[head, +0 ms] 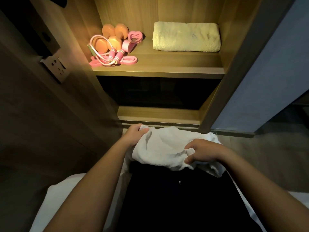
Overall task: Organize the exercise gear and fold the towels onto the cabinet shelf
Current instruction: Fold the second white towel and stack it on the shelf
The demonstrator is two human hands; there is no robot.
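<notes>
Left hand grips white towel, far corner; right hand pinches near edge. Step: folding. Next: finish fold, lift to shelf beyond hands.

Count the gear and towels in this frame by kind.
Towels: 2, folded towel on the shelf, white towel gripped by left hand and right hand
Orange dumbbells: 2
Jump rope: 1
Flat pink band: 1
Pink foam-handled piece: 1
Total: 7 (the gear pile overlaps, so that count is my best reading)
</notes>
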